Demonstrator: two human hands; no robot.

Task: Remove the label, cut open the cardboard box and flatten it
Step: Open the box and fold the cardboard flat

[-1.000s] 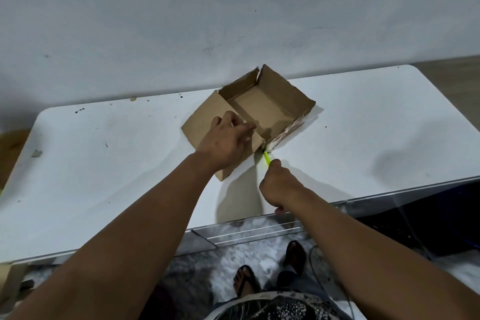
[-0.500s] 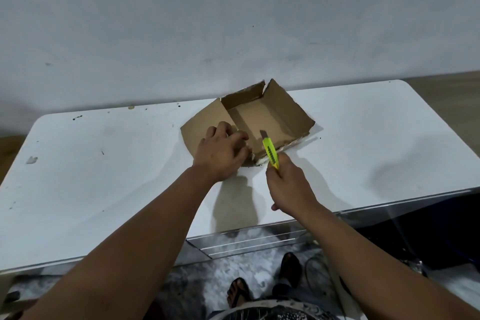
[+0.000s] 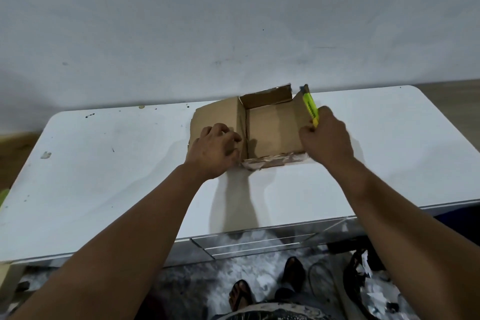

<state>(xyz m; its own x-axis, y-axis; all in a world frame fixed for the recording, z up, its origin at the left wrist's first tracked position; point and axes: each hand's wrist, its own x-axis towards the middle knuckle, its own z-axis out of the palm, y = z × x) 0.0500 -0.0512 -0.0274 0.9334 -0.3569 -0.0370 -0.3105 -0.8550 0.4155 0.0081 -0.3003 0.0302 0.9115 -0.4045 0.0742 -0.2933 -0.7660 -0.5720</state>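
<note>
A pale grey wall (image 3: 233,21) backs a white table (image 3: 117,176) whose far edge runs right along it. The rounded far corners show at left and right, and the near edge crosses the lower part of the view. The cardboard box (image 3: 270,132) sits at the far middle of the table, its back wall almost at the table's far edge and close to the wall. Its top is open. The left flap (image 3: 215,117) is folded out flat on the tabletop, while the back and right walls stand upright. The near wall looks crumpled and low along the bottom edge.

The left hand (image 3: 214,149) presses down on the flattened left flap beside the box's inner left wall, fingers bent over the cardboard. The right hand (image 3: 326,138) is clenched around a yellow-green utility knife (image 3: 311,106), which points away and upward along the top edge of the right wall. Its tip is near the far right corner. Whether the blade touches the cardboard I cannot tell.

Bare tabletop spreads wide to the left of the box and to its right, and a broad strip lies between the box and the near edge. Below that edge are a mottled floor (image 3: 207,280) and sandalled feet (image 3: 241,296).
</note>
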